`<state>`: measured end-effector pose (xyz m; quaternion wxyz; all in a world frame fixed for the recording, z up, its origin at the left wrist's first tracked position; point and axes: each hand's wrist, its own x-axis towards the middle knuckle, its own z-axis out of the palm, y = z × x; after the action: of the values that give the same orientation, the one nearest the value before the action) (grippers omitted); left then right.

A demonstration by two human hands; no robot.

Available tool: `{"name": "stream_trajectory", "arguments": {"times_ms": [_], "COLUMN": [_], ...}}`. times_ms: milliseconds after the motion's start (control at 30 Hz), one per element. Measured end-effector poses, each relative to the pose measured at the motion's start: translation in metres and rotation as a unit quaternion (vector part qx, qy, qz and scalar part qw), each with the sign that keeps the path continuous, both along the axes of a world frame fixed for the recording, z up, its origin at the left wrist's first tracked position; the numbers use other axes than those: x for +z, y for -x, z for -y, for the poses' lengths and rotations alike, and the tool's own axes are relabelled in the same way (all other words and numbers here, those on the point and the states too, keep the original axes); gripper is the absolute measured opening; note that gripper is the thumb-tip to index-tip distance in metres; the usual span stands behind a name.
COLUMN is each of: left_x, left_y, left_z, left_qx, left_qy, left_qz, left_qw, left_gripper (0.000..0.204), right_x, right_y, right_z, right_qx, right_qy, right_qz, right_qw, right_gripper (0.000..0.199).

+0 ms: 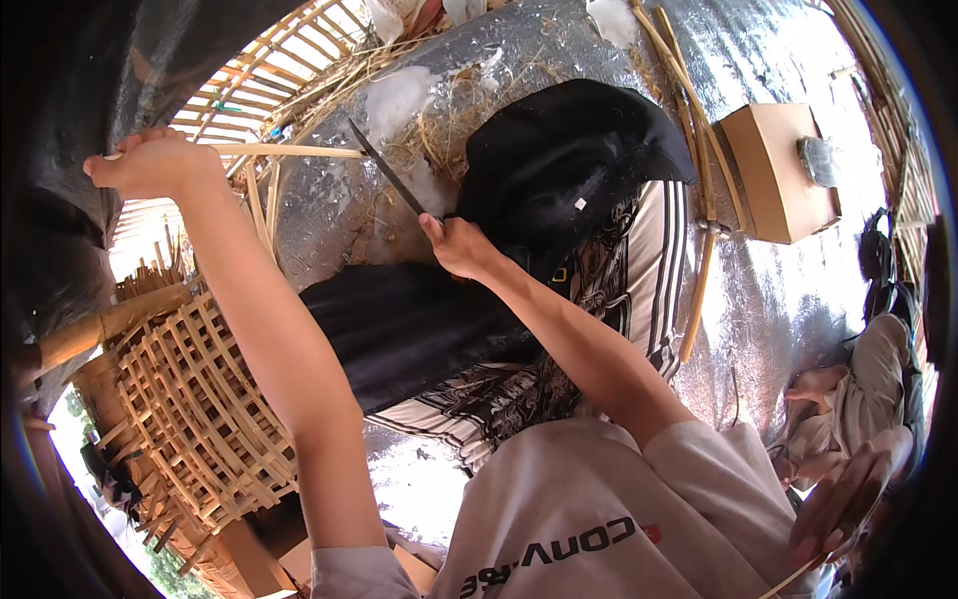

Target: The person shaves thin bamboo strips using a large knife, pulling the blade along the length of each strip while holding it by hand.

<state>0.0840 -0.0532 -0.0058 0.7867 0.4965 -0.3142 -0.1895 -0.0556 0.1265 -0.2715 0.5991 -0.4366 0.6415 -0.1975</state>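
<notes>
My left hand (160, 168), raised at the upper left, is closed round a pale bamboo strip (284, 150) that points to the right. In my right hand (459, 247) is a knife (387, 172) with a long dark blade, tilted up and to the left. The strip's far end meets the blade near its tip; whether they touch or only overlap, I cannot tell. A black cloth (569, 150) covers my legs below and beside the knife.
An openwork bamboo basket (205, 409) stands at the left. To the right are long bamboo sticks (697, 299) and a cardboard box (768, 175). Shavings (434, 135) litter the silvery ground sheet (329, 205). Another person's hand (848, 489) shows at the lower right.
</notes>
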Motion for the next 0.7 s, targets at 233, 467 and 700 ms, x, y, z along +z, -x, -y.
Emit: {"name": "stream_trajectory", "arguments": {"times_ms": [233,467,700], "left_x": [0.0,0.002,-0.002], "left_y": [-0.015,-0.016,-0.018], "left_z": [0.008,0.014,0.009], "left_qx": [0.006,0.012,-0.044], "left_qy": [0.001,0.02,0.031], "left_qz": [-0.006,-0.029,-0.045], "left_qw": [1.0,0.999,0.998], "left_gripper": [0.047,0.046,0.049], "right_x": [-0.001,0.001,-0.001], "right_y": [0.002,0.003,0.003], "right_z": [0.0,0.0,-0.001], "right_qx": [0.007,0.0,-0.009], "right_qy": [-0.002,0.008,0.0], "right_qz": [0.004,0.017,0.029], "right_qw": [1.0,1.0,1.0], "right_gripper": [0.082,0.082,0.078]}}
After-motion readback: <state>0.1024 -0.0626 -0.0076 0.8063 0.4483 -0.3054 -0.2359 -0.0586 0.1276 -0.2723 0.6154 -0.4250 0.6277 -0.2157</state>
